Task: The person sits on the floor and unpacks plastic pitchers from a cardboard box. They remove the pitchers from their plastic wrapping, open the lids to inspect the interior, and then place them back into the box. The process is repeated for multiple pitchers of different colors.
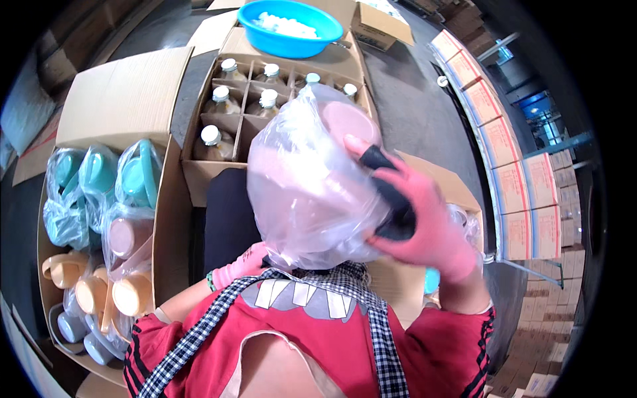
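A clear plastic bag (305,192) with a pale pink plastic vessel (348,123) inside is held up in front of my chest. The vessel's round end shows at the bag's upper right; its full shape is blurred by folds and glare. My right hand (421,212), in a pink glove with dark patches, grips the bag's right side, thumb below and fingers above. It is somewhat smeared by motion. My left hand (242,266), also pink-gloved, is low at the bag's lower left, its fingers hidden behind the plastic.
To the left, an open carton (166,219) holds bagged teal, pink, orange and grey-blue plastic vessels. Ahead, a divided carton (192,169) holds several white-capped bottles (211,136). Behind it sits a blue basin (292,46) of white pieces. Stacked boxes (511,186) line the right.
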`<act>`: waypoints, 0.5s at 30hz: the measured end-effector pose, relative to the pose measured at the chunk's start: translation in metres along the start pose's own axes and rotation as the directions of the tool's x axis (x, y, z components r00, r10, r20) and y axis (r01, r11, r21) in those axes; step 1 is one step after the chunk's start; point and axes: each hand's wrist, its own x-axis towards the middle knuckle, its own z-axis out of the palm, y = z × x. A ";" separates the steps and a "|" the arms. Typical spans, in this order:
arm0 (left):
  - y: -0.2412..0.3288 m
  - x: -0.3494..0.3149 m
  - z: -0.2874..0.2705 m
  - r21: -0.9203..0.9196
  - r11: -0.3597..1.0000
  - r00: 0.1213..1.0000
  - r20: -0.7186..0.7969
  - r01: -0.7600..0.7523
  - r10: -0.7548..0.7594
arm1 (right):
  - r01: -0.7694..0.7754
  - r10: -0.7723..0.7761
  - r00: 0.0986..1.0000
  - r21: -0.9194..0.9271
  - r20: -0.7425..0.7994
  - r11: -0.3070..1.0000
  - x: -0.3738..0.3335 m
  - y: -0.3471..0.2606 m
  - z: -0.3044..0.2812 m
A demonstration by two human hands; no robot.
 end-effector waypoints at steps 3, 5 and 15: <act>-0.063 0.016 -0.032 0.278 0.909 0.949 0.038 -0.310 0.312 | 0.057 -0.055 0.996 0.026 -0.070 0.998 -0.015 -0.015 0.041; -0.094 0.017 -0.054 0.092 0.954 0.956 -0.049 -0.285 0.290 | 0.375 -0.386 0.922 -0.181 -0.029 0.909 -0.035 -0.010 0.079; 0.007 -0.042 0.014 0.812 0.552 0.942 -0.008 -0.190 0.336 | 0.010 0.123 0.958 0.457 -0.260 0.890 -0.097 0.029 0.076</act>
